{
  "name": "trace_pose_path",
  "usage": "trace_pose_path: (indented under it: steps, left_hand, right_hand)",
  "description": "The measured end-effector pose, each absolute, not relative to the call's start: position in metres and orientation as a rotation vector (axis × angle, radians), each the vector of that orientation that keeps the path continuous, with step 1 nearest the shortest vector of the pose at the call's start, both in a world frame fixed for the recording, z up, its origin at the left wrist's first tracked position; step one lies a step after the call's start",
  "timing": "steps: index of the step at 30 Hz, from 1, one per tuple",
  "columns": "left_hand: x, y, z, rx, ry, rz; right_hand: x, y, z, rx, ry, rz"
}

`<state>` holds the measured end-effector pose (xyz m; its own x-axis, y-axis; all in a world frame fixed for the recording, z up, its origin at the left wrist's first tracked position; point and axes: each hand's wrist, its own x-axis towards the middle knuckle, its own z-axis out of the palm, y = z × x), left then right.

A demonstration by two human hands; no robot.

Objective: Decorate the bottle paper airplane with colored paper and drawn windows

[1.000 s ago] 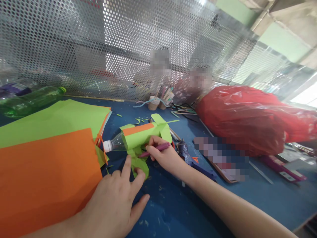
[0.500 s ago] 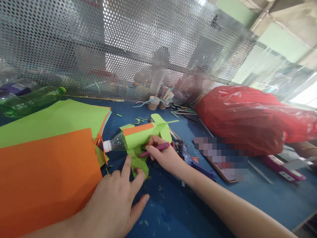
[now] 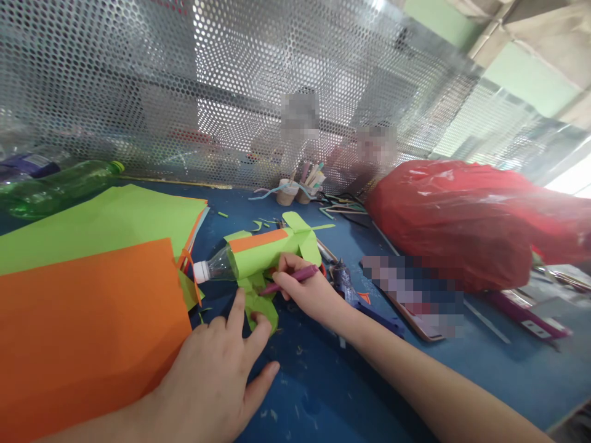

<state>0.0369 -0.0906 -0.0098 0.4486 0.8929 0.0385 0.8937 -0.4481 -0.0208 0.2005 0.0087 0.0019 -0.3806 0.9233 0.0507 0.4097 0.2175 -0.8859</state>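
A clear plastic bottle (image 3: 222, 264) with a white cap lies on its side, wrapped in light green paper (image 3: 263, 252) with an orange strip and with green paper flaps at its base end. Gripped in my right hand (image 3: 311, 294) is a purple pen (image 3: 302, 272), its tip down at a green paper wing (image 3: 260, 304) beside the bottle. My left hand (image 3: 212, 363) has its fingers spread, with the index and middle fingertips on or against that wing's near side. Part of the wing is hidden by my fingers.
Orange sheets (image 3: 87, 332) and green sheets (image 3: 115, 221) are stacked on the left. A green bottle (image 3: 60, 187) lies behind them. Right of my hand are a dark blue glue gun (image 3: 344, 286), a phone (image 3: 401, 295) and a red plastic bag (image 3: 452, 221). Pen cups (image 3: 287, 192) stand by the perforated metal screen.
Both my hands stay almost still, the pen tip at the paper wing. At the far right, another person's hand below the red bag has gone from view, and the bag's edge has shifted.
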Motion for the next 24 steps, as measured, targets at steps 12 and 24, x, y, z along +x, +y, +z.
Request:
trace_pose_path:
  steps: [12,24]
  left_hand:
    - [0.0365,-0.0899,-0.0095,-2.675,-1.652,-0.036]
    - [0.0373,-0.0903,-0.0079,-2.675,-1.657,-0.017]
  right_hand:
    - [0.2006,0.0085,0.0017,-1.233,-1.870,1.117]
    - [0.2000,0.0079,0.0028,-1.213,-1.882,1.156]
